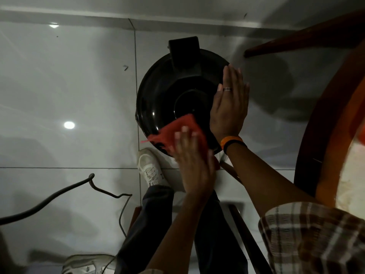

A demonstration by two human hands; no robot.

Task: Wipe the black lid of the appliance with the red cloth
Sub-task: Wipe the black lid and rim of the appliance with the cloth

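The black lid (167,99) is seen from above, on an appliance that stands on the white tiled floor (69,86). The lid is round and glossy, with a raised round centre and a dark block at its far edge.

The red cloth (177,131) is pressed on the near part of the lid by the left hand (192,161). This hand lies flat, with the fingers stretched over the cloth; no closed grip is made, the cloth is only held down under the fingers and palm. One corner of the cloth sticks out to the left past the lid rim.

The right hand (229,103) is laid flat against the right side of the lid, fingers straight and together, so its grip is open and nothing is held. A ring is worn on one finger, and an orange and a black band (233,142) are seen at the wrist. A checked sleeve (316,234) covers the right upper arm.

A white shoe (150,167) is placed just beside the appliance, below the lid. A dark cable (49,198) lies on the floor at the left. Brown wooden furniture (325,115) is seen at the right.
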